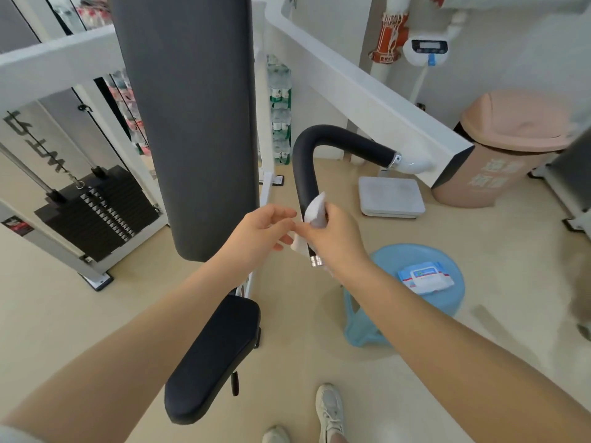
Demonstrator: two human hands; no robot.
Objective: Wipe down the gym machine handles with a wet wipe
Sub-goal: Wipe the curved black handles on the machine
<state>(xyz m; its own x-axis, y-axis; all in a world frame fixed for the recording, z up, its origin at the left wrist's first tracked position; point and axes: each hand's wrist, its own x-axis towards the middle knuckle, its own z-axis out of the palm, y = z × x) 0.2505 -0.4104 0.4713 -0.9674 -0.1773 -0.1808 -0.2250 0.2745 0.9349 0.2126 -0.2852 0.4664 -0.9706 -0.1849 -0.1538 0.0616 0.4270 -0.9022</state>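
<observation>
The wet wipe (315,210) is clasped around the foam handle (306,174) by the right hand (332,238); the left hand (259,233), fingers relaxed, holds nothing. Full wraparound contact should be kept along the bend.

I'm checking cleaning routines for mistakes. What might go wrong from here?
The right hand holds the wipe only on the lower handle, so the upper bend may get missed. The loose tail near the left hand might slip off. The stool stands close to the feet: a possible trip.
</observation>
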